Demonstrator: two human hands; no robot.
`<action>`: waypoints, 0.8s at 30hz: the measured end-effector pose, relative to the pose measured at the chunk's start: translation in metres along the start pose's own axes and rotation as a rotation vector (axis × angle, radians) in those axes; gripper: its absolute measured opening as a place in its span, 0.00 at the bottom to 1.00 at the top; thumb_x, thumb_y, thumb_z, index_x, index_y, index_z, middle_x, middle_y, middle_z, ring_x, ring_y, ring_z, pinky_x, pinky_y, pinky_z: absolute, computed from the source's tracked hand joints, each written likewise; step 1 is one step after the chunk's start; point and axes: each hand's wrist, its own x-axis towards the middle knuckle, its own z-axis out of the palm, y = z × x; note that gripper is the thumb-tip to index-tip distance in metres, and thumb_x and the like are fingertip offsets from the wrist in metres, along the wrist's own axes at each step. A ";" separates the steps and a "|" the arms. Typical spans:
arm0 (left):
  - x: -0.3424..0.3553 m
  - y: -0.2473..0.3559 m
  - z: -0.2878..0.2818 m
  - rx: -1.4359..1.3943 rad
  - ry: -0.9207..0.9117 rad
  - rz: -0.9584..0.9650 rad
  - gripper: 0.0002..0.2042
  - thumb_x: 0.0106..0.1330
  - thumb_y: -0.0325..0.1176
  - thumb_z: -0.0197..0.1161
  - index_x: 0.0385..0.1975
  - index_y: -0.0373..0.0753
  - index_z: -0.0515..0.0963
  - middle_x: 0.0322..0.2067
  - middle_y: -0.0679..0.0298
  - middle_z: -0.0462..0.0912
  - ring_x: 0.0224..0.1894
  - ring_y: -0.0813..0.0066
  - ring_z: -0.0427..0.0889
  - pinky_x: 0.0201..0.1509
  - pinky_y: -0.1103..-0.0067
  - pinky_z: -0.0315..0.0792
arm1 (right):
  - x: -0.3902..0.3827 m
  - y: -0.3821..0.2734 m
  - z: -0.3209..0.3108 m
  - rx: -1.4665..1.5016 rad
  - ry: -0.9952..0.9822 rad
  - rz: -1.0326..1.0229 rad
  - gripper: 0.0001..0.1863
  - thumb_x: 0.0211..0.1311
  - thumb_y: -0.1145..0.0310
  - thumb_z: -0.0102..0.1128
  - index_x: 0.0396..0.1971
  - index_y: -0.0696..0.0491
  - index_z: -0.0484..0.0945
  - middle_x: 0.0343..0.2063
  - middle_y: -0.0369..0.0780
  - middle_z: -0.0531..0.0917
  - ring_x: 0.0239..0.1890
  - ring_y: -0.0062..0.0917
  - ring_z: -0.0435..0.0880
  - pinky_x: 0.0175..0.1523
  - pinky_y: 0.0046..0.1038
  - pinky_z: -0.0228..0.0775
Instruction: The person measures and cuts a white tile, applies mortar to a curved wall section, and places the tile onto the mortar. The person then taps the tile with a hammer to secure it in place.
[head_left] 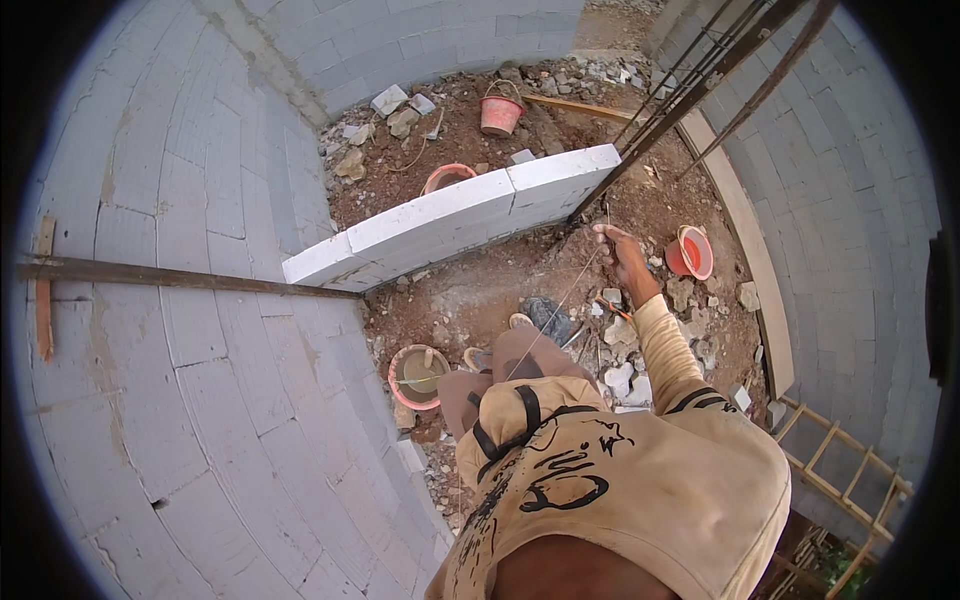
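White blocks: a low half-built wall (455,215) of pale blocks runs slantwise across the red-brown dirt floor (480,290), between taller block walls (190,330) on either side.
String: a thin taut string (560,300) slants from the right hand down toward the person's knees; its lower end is lost against the clothing.
Right hand: the right hand (618,250) is stretched forward just off the near end of the low wall, beside the foot of the slanting steel bars (690,85). Its grip is closed, fingers pinched on the upper end of the string.
Left hand: not visible; the tan sleeve (500,420) is bent in front of the body and hides it, so its grip cannot be told.
Buckets: one orange bucket (690,252) sits just right of the right hand; another (418,376), filled with grey mortar, stands by the knees; two more (500,112) lie beyond the low wall.
Rubble: broken block pieces (625,375) are scattered under the right forearm.
Ladder: a wooden ladder (850,480) leans at lower right.
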 end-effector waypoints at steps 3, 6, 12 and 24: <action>0.022 0.047 0.002 0.086 0.019 0.076 0.10 0.63 0.29 0.68 0.41 0.35 0.81 0.33 0.57 0.85 0.34 0.64 0.85 0.42 0.70 0.79 | -0.009 -0.036 -0.060 0.030 0.142 -0.115 0.13 0.78 0.67 0.47 0.48 0.58 0.79 0.29 0.30 0.77 0.22 0.13 0.68 0.22 0.17 0.55; 0.037 0.092 0.007 0.152 0.030 0.153 0.10 0.63 0.29 0.67 0.42 0.34 0.81 0.34 0.57 0.86 0.36 0.63 0.85 0.44 0.70 0.79 | -0.025 -0.061 -0.101 0.044 0.208 -0.199 0.13 0.77 0.66 0.48 0.47 0.56 0.80 0.29 0.29 0.78 0.24 0.12 0.70 0.23 0.18 0.56; 0.056 0.155 0.022 0.256 0.047 0.260 0.12 0.63 0.29 0.66 0.44 0.33 0.81 0.37 0.55 0.86 0.39 0.60 0.86 0.47 0.69 0.79 | -0.045 -0.101 -0.181 0.191 0.334 -0.345 0.14 0.77 0.66 0.49 0.48 0.57 0.81 0.30 0.30 0.80 0.23 0.13 0.71 0.23 0.17 0.56; 0.078 0.180 0.037 0.494 0.193 0.265 0.15 0.63 0.29 0.65 0.49 0.30 0.80 0.43 0.51 0.87 0.44 0.55 0.86 0.53 0.66 0.79 | -0.132 -0.198 -0.257 -0.034 0.527 -0.556 0.14 0.77 0.64 0.51 0.46 0.56 0.83 0.31 0.30 0.83 0.24 0.10 0.70 0.24 0.16 0.54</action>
